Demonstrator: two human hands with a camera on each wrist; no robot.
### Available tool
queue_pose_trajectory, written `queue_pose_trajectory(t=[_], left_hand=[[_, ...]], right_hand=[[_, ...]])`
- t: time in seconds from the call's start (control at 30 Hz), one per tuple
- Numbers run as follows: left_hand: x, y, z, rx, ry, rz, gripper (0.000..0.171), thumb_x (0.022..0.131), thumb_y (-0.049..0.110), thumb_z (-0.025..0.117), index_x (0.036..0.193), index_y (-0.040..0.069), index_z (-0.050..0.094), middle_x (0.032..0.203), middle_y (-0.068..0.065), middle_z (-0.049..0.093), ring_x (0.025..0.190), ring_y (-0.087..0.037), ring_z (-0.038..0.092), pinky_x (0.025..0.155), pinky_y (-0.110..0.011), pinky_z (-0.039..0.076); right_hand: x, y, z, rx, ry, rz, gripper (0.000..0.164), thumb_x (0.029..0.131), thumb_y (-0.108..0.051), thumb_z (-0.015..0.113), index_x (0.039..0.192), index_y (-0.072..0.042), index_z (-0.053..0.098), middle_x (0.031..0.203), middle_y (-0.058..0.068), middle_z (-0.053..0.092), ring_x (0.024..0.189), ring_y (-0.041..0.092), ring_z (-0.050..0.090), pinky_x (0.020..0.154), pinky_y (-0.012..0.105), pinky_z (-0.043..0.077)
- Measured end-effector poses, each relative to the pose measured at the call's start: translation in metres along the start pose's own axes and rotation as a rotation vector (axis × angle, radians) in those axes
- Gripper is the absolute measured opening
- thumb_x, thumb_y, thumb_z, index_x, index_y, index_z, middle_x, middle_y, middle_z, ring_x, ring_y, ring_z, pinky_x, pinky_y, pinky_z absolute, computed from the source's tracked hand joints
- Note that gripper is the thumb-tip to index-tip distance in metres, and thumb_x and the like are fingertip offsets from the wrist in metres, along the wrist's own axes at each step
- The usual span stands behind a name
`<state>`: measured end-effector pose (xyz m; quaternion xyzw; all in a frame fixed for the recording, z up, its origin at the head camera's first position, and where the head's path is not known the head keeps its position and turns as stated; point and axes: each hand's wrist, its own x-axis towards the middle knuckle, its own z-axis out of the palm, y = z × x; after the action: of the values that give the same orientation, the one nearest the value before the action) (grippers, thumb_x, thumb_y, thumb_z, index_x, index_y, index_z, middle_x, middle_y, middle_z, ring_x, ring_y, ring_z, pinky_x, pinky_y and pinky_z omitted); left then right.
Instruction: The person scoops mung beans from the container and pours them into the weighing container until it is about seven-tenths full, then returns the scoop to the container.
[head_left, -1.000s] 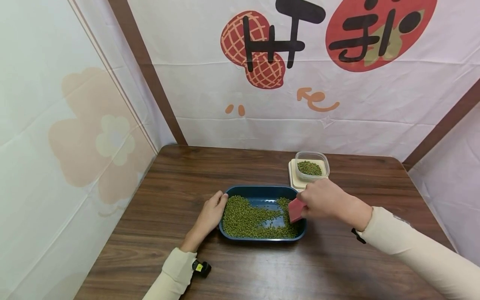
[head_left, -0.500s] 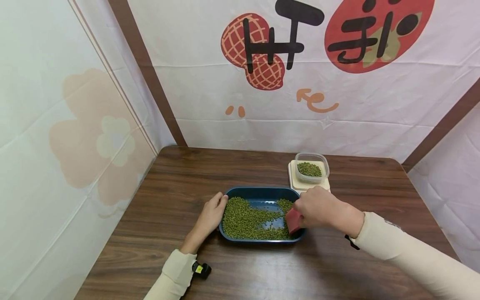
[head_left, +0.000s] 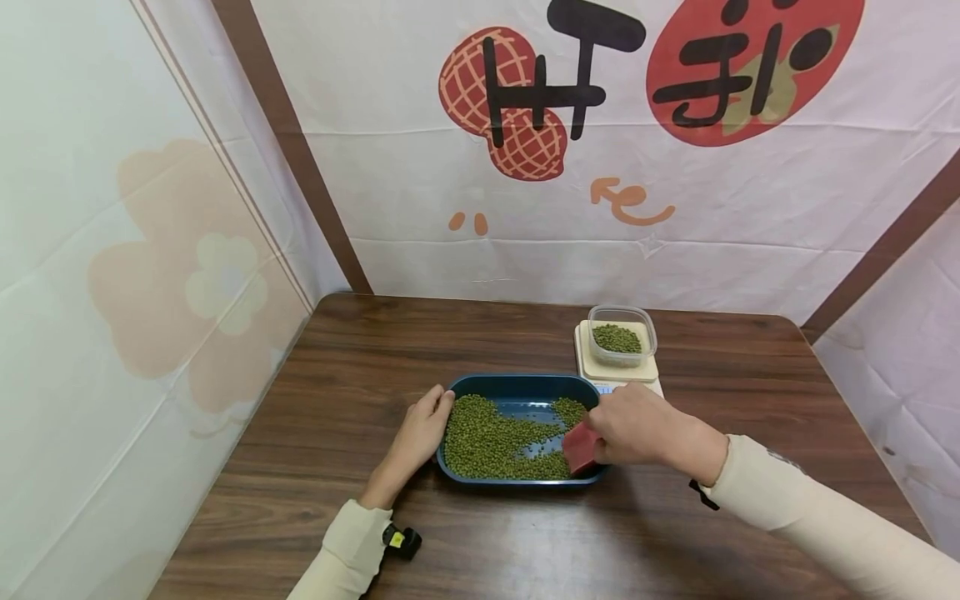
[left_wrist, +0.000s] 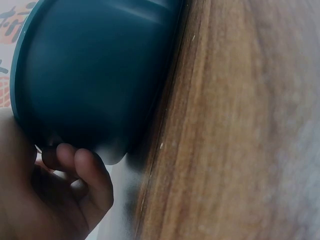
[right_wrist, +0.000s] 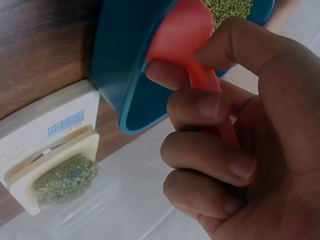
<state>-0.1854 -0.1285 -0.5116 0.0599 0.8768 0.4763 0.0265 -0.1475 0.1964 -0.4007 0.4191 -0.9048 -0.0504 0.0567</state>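
A deep blue tray (head_left: 517,482) full of small green beans (head_left: 487,446), which look like mung beans, stands on the table. My left hand (head_left: 422,425) grips its left end, thumb at the rim and fingers against the outer wall, as the left wrist view shows. My right hand (head_left: 637,423) holds a red scoop (head_left: 581,448) by its handle, fingers curled round it in the right wrist view. The scoop's head is down among the beans at the tray's right end. A bare patch of tray bottom (head_left: 542,448) shows between the beans.
Behind the tray's right end stands a white kitchen scale (head_left: 585,367) with a lit display (right_wrist: 66,123). On it sits a clear plastic tub (head_left: 622,358) holding some green beans. The brown wooden table (head_left: 360,350) ends at a printed cloth wall (head_left: 420,258).
My right hand has moved the scoop leftward and toward the near side of the tray, through the beans. The scale's display has come into view. My left hand stays at the tray's end.
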Motion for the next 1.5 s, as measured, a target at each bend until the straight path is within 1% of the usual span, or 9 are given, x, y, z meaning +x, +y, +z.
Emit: queue_pose_trajectory(t=[0.17, 0.33, 0.47, 0.73, 0.97, 1.1, 1.33, 1.5], left_hand=[[0.000, -0.001, 0.000, -0.007, -0.010, -0.004, 0.038, 0.107, 0.038, 0.034, 0.082, 0.010, 0.041, 0.062, -0.008, 0.038, 0.041, -0.022, 0.036, 0.041, -0.033, 0.037], [0.000, -0.002, 0.000, -0.002, -0.010, -0.002, 0.041, 0.107, 0.042, 0.033, 0.082, 0.010, 0.041, 0.062, -0.007, 0.038, 0.043, -0.021, 0.034, 0.042, -0.031, 0.035], [0.000, -0.003, 0.000, -0.002, -0.012, 0.003, 0.042, 0.106, 0.044, 0.033, 0.082, 0.010, 0.040, 0.062, -0.007, 0.037, 0.043, -0.020, 0.033, 0.043, -0.031, 0.035], [0.000, -0.004, 0.000, -0.002, -0.011, 0.010, 0.040, 0.107, 0.040, 0.034, 0.081, 0.010, 0.040, 0.062, -0.007, 0.036, 0.045, -0.021, 0.031, 0.043, -0.030, 0.033], [0.001, -0.005, 0.000, 0.003, -0.008, 0.015, 0.040, 0.107, 0.041, 0.033, 0.081, 0.010, 0.040, 0.063, -0.007, 0.035, 0.046, -0.021, 0.030, 0.044, -0.029, 0.032], [0.001, -0.003, -0.001, 0.003, -0.007, 0.015, 0.040, 0.107, 0.041, 0.033, 0.081, 0.010, 0.040, 0.062, -0.007, 0.036, 0.045, -0.021, 0.032, 0.043, -0.030, 0.033], [0.001, 0.000, -0.002, 0.008, 0.001, 0.006, 0.039, 0.107, 0.039, 0.034, 0.081, 0.010, 0.041, 0.063, -0.008, 0.037, 0.047, -0.022, 0.032, 0.044, -0.030, 0.033], [0.000, 0.000, -0.002, 0.006, -0.004, -0.002, 0.040, 0.107, 0.040, 0.034, 0.081, 0.010, 0.041, 0.062, -0.008, 0.037, 0.046, -0.022, 0.033, 0.044, -0.031, 0.034]], right_hand=[[0.000, -0.001, 0.006, 0.028, 0.007, 0.007, 0.017, 0.068, -0.022, 0.065, 0.062, -0.023, 0.050, 0.048, -0.012, 0.035, 0.045, 0.006, 0.022, 0.039, 0.025, 0.015], [0.001, -0.003, 0.011, 0.061, -0.002, 0.010, 0.008, 0.070, -0.023, 0.066, 0.068, -0.021, 0.058, 0.050, -0.012, 0.038, 0.043, 0.005, 0.027, 0.038, 0.024, 0.021], [0.003, -0.005, 0.013, 0.077, 0.004, 0.005, 0.007, 0.070, -0.024, 0.066, 0.071, -0.020, 0.061, 0.051, -0.012, 0.038, 0.043, 0.005, 0.029, 0.038, 0.024, 0.023], [0.007, -0.009, 0.015, 0.103, 0.034, -0.007, 0.009, 0.070, -0.022, 0.067, 0.069, -0.020, 0.058, 0.050, -0.013, 0.035, 0.044, 0.004, 0.027, 0.036, 0.022, 0.023], [0.012, -0.013, 0.020, 0.108, 0.069, -0.025, 0.010, 0.069, -0.022, 0.066, 0.069, -0.021, 0.056, 0.049, -0.014, 0.034, 0.044, 0.004, 0.025, 0.036, 0.022, 0.023], [0.015, -0.016, 0.019, 0.115, 0.070, -0.027, 0.012, 0.070, -0.022, 0.066, 0.067, -0.021, 0.055, 0.050, -0.014, 0.034, 0.044, 0.004, 0.024, 0.036, 0.022, 0.023], [0.023, -0.021, 0.021, 0.129, 0.049, -0.024, 0.010, 0.073, -0.023, 0.065, 0.070, -0.020, 0.056, 0.050, -0.013, 0.031, 0.047, 0.005, 0.021, 0.039, 0.022, 0.016], [0.029, -0.025, 0.024, 0.126, 0.060, -0.043, 0.015, 0.075, -0.025, 0.065, 0.069, -0.021, 0.052, 0.051, -0.013, 0.027, 0.047, 0.004, 0.021, 0.039, 0.022, 0.016]])
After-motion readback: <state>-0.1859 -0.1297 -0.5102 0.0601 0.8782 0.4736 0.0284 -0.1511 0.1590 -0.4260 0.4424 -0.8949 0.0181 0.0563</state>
